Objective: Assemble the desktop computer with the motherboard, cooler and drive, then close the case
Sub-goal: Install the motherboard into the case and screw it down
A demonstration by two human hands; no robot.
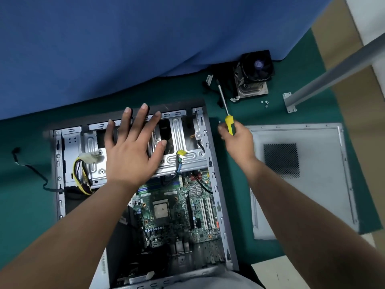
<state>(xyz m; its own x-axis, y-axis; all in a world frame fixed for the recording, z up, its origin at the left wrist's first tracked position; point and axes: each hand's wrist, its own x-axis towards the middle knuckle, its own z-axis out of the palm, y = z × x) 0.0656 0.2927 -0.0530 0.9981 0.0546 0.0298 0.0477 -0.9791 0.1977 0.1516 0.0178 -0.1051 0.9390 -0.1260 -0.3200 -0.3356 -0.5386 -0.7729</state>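
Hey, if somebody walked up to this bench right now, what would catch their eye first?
The open grey metal computer case lying flat at centre, its green motherboard exposed, the left hand spread over its silver drive cage. Right of the case, the right hand grips a yellow-handled screwdriver; the black fan cooler waits beyond.

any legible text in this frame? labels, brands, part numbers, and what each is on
None can be read.
motherboard: white stickers and silkscreen print, too small and blurred.
CPU: marking on its lid, blurred.
cooler: round hub sticker, blurred.
screwdriver, held in the right hand: no print shows on its yellow handle.
side panel: no print shows.
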